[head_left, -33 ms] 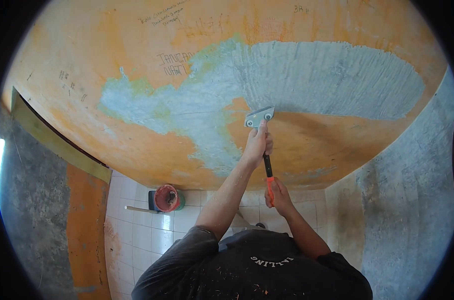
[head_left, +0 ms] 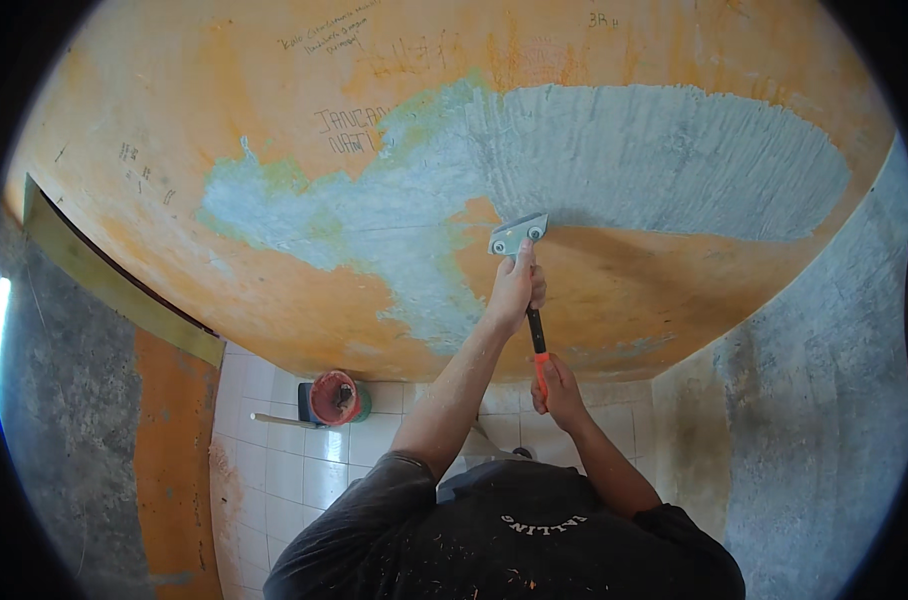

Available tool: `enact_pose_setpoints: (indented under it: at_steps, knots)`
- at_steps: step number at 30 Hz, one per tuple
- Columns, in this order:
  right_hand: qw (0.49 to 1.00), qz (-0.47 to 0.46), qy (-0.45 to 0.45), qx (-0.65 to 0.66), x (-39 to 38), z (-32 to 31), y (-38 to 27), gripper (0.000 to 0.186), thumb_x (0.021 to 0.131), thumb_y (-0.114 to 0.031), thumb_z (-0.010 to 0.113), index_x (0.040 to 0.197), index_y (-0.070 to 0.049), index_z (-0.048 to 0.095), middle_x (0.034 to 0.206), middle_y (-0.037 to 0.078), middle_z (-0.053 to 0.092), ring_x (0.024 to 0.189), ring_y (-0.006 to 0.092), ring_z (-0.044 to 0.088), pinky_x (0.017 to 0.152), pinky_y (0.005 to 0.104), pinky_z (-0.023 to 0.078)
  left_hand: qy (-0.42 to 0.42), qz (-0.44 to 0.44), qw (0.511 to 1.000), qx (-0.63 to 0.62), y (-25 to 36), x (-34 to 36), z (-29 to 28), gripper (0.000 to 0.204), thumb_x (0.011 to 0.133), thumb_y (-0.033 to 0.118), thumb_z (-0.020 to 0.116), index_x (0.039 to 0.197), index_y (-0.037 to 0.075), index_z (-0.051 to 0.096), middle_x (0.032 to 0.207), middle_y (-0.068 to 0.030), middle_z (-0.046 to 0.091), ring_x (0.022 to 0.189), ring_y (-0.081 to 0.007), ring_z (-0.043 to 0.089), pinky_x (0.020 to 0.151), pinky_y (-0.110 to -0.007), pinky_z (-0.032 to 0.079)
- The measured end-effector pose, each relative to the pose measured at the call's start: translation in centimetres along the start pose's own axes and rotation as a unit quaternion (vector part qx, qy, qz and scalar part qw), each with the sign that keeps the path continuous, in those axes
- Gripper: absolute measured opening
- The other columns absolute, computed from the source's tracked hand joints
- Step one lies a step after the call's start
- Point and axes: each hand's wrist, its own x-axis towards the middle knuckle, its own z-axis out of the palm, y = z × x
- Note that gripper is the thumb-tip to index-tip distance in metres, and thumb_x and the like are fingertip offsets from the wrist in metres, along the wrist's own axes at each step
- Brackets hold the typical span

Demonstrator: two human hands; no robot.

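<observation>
A long-handled wall scraper has its wide metal blade at the orange painted wall, by the lower edge of a bare grey patch. My left hand is wrapped round the handle just below the head, its thumb lying up against the head. Lower down, my right hand grips the orange end of the black-and-orange handle. Bluish, partly greenish bare patches spread left of the blade. A small tongue of orange paint remains beside the blade's left corner. Whether the blade's edge touches the wall I cannot tell.
On the white tiled floor at the wall's foot stands a reddish bucket, with a pale stick beside it. A grey side wall rises on the right. At the left is a wall section with an orange strip.
</observation>
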Motion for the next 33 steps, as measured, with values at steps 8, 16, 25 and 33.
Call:
enact_pose_setpoints:
  at_steps: [8, 16, 25, 33]
  knots:
    - [0.997, -0.016, 0.065, -0.024, 1.8, 0.2, 1.3, 0.037, 0.104, -0.043, 0.037, 0.109, -0.009, 0.053, 0.055, 0.000, 0.043, 0.038, 0.0080, 0.038, 0.038, 0.0247, 0.032, 0.031, 0.006, 0.998, 0.051, -0.8, 1.9, -0.2, 0.041, 0.103, 0.048, 0.041, 0.076, 0.018, 0.032, 0.056, 0.0074, 0.026, 0.044, -0.0060, 0.026, 0.042, -0.026, 0.022]
    - [0.970, -0.059, 0.146, -0.183, 2.6, 0.2, 2.1, 0.036, 0.104, -0.039, 0.041, 0.098, -0.006, 0.053, 0.056, 0.002, 0.047, 0.048, 0.0118, 0.049, 0.046, 0.0298, 0.038, 0.075, 0.040, 0.994, 0.064, -0.6, 2.0, 0.9, 0.039, 0.103, 0.047, 0.041, 0.078, 0.018, 0.033, 0.055, 0.0081, 0.027, 0.042, -0.0039, 0.026, 0.039, -0.024, 0.018]
    - [0.962, -0.082, 0.153, -0.213, 2.0, -1.2, -0.3, 0.035, 0.103, -0.038, 0.043, 0.093, -0.006, 0.052, 0.057, -0.003, 0.044, 0.046, 0.0053, 0.042, 0.043, 0.0241, 0.033, 0.048, 0.039, 0.998, -0.003, -1.6, 2.6, 0.7, 0.040, 0.103, 0.048, 0.039, 0.078, 0.018, 0.031, 0.055, 0.0068, 0.025, 0.042, -0.0048, 0.023, 0.039, -0.025, 0.017]
    - [0.961, -0.097, 0.159, -0.203, 1.9, 0.1, 0.3, 0.034, 0.104, -0.036, 0.041, 0.090, -0.006, 0.051, 0.057, -0.003, 0.043, 0.045, 0.0062, 0.042, 0.043, 0.0256, 0.034, 0.024, 0.021, 0.999, 0.008, -0.4, 2.4, 0.6, 0.041, 0.103, 0.049, 0.037, 0.078, 0.017, 0.032, 0.055, 0.0062, 0.024, 0.043, -0.0058, 0.022, 0.040, -0.025, 0.018]
